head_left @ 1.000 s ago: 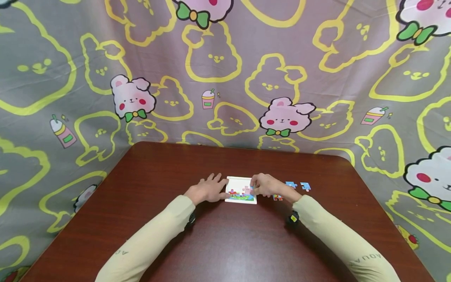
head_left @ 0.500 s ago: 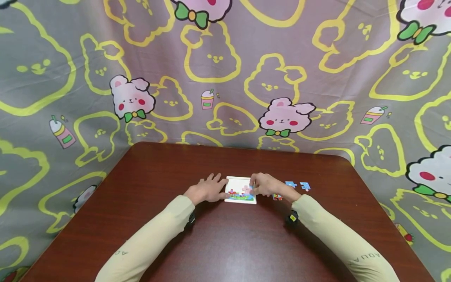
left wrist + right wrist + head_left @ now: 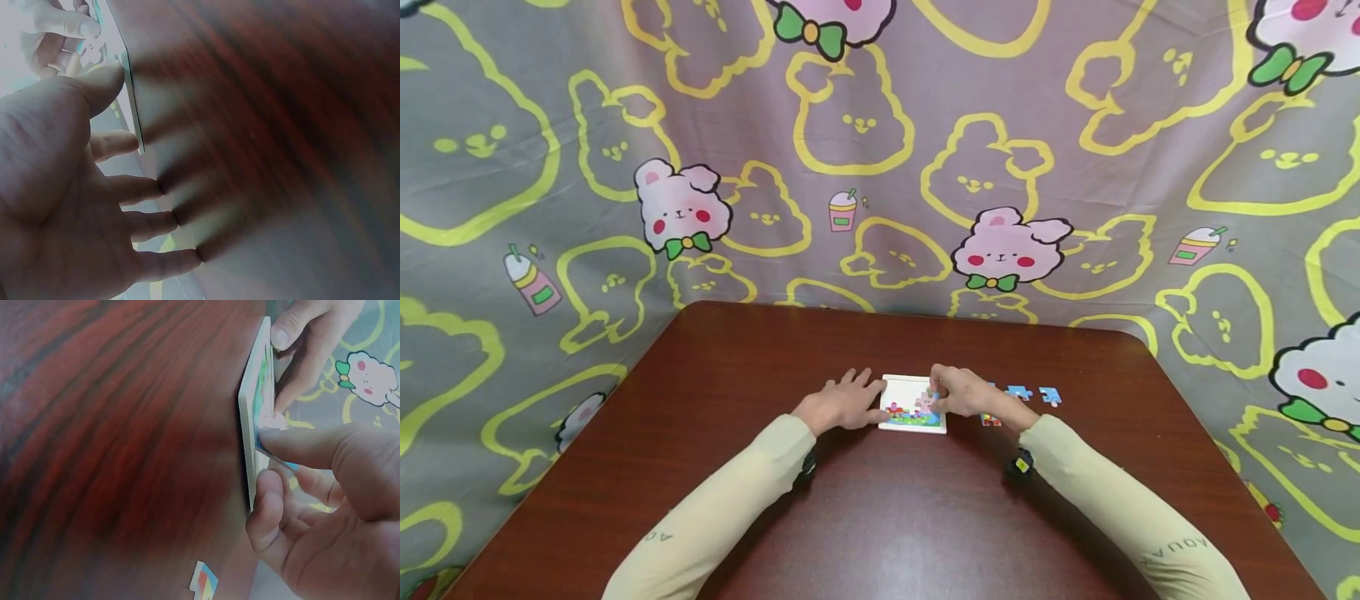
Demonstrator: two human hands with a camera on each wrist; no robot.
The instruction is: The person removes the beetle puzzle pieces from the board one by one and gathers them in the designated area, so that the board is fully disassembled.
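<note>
A white-framed jigsaw puzzle tray [image 3: 913, 430] lies on the table, its lower part filled with a coloured picture and its upper left bare white. My left hand [image 3: 846, 402] rests at its left side, fingers spread; in the left wrist view the thumb [image 3: 107, 84] lies over the frame edge and other fingertips touch the table. Over the tray's right side, my right hand [image 3: 962, 392] pinches a thin puzzle piece with some blue [image 3: 291, 465] between thumb and fingers. The piece is tilted, its lower edge right at the filled picture. Fingers hide much of it.
Several loose puzzle pieces lie right of the tray, among them a blue piece [image 3: 1019, 392], another blue one [image 3: 1050, 397] and a red-and-yellow one [image 3: 991, 420] partly under the right forearm. A patterned curtain [image 3: 880, 208] hangs behind the brown table [image 3: 880, 517].
My right hand has shifted very slightly at the tray's right side, still pinching the piece. The left hand and the tray stay in place.
</note>
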